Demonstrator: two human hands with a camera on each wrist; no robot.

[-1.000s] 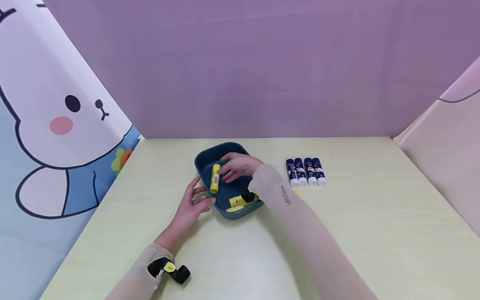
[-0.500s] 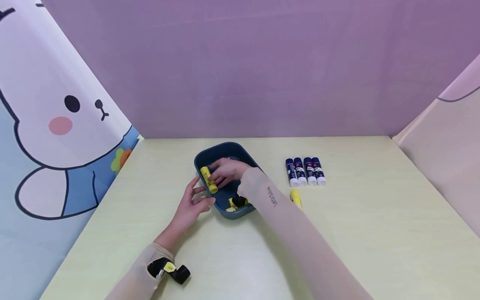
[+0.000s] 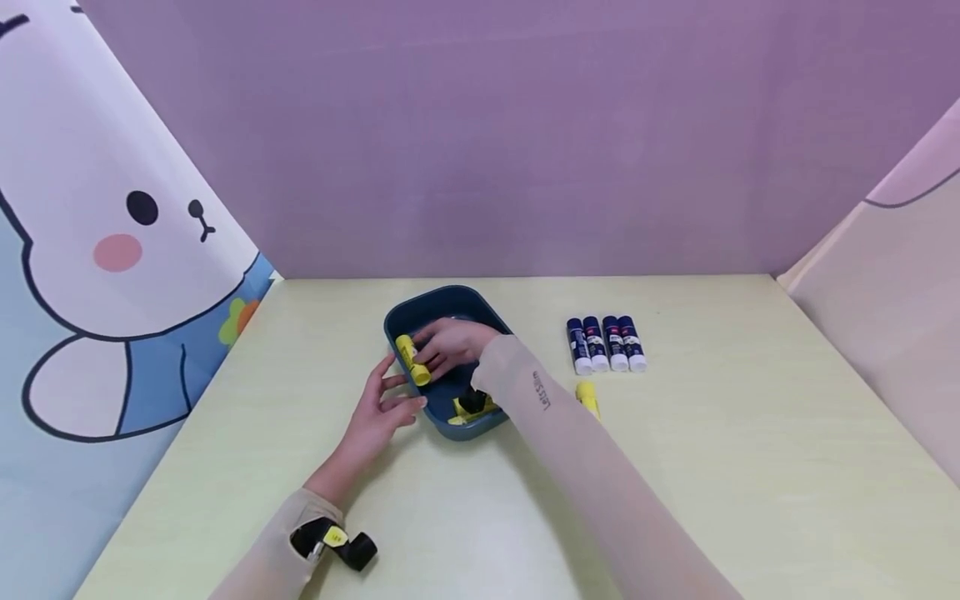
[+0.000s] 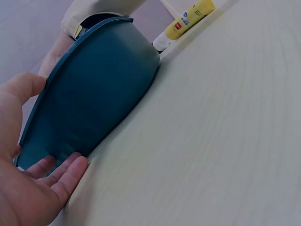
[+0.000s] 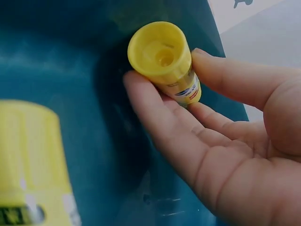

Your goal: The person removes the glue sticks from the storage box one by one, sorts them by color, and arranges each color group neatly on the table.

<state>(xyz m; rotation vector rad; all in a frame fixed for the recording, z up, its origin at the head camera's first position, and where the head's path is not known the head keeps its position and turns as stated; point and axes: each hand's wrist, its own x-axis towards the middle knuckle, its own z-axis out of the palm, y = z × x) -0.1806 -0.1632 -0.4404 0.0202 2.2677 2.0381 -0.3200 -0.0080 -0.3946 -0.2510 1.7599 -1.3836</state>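
Note:
A dark teal plastic bin (image 3: 450, 383) stands on the table, seen from outside in the left wrist view. My left hand (image 3: 378, 412) lies along its near left side, thumb at the rim and fingers spread against the outer wall. Inside the bin, my right hand (image 3: 453, 342) pinches a yellow glue stick (image 5: 174, 75) between thumb and fingers. This stick slants beside the left wall, its hollow end facing the right wrist camera. More yellow glue sticks (image 3: 459, 410) lie at the bin's near end, partly hidden by the right wrist's camera.
Right of the bin, several dark blue glue sticks (image 3: 606, 343) with white ends lie side by side. One yellow glue stick (image 3: 588, 398) lies nearer, partly behind the right sleeve (image 3: 570, 450). A purple backdrop (image 3: 525, 150) rises behind the table (image 3: 720, 433).
My right hand has moved left in the bin and taken hold of the yellow glue stick, now tilted against the left wall. The yellow stick on the table has come into view. The left hand stays.

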